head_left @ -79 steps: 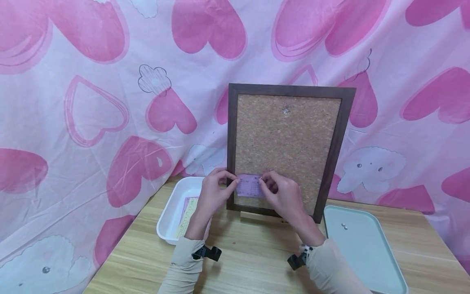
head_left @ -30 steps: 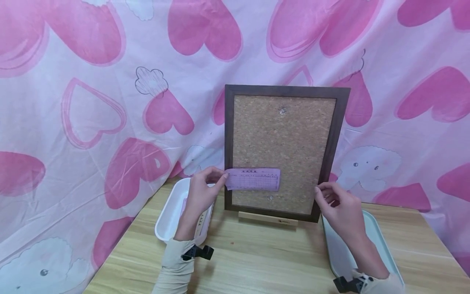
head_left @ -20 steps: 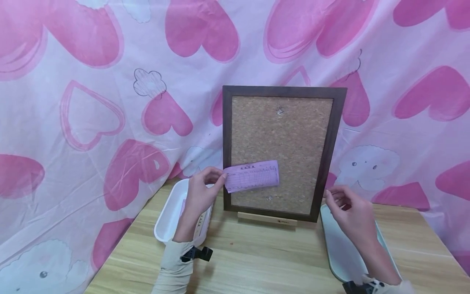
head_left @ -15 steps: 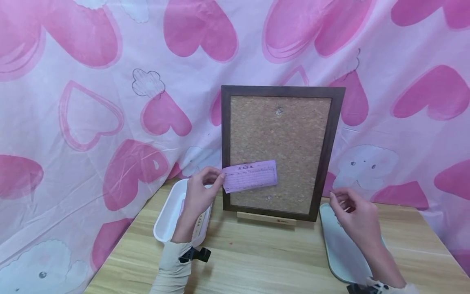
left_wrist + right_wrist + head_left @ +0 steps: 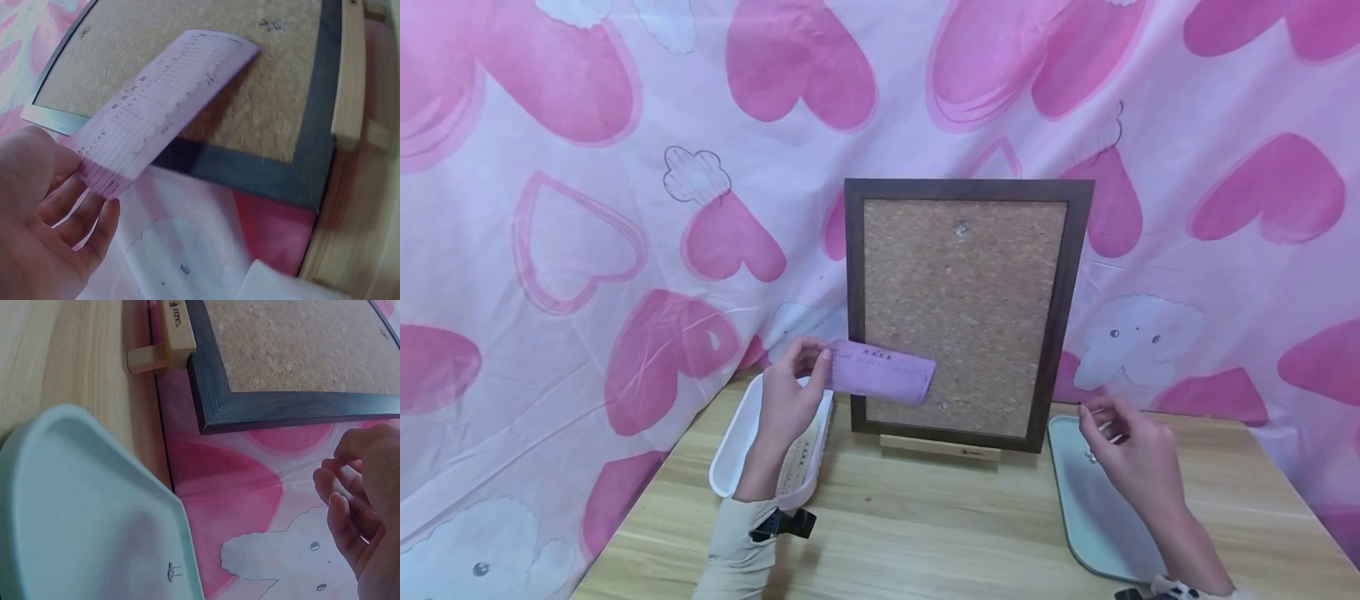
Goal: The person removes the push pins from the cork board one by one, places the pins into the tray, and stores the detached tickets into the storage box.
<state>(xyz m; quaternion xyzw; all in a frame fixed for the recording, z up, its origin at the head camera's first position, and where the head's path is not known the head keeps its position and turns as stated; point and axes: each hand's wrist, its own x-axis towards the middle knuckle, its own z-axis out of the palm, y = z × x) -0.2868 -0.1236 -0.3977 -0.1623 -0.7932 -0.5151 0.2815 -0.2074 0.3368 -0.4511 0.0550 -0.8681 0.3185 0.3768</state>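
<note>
My left hand pinches the left end of a purple printed slip between thumb and fingers. The slip's free end reaches out in front of the lower left of the framed cork board, apart from the cork in the left wrist view. My right hand hovers over the near left part of a pale green tray, thumb and index tips together. A tiny pin shows as a dark speck at those tips, its shape too small to make out. Small clear pins lie in the tray.
The board leans on a wooden stand. Clear pins sit on the cork near its top and bottom. A white basin at the left holds a yellowish printed slip. Behind hangs a pink heart-patterned cloth.
The slip has come off the cork and moved left with my left hand, its free end now tilting down. My right hand has moved from the slip's corner rightward to the tray.
</note>
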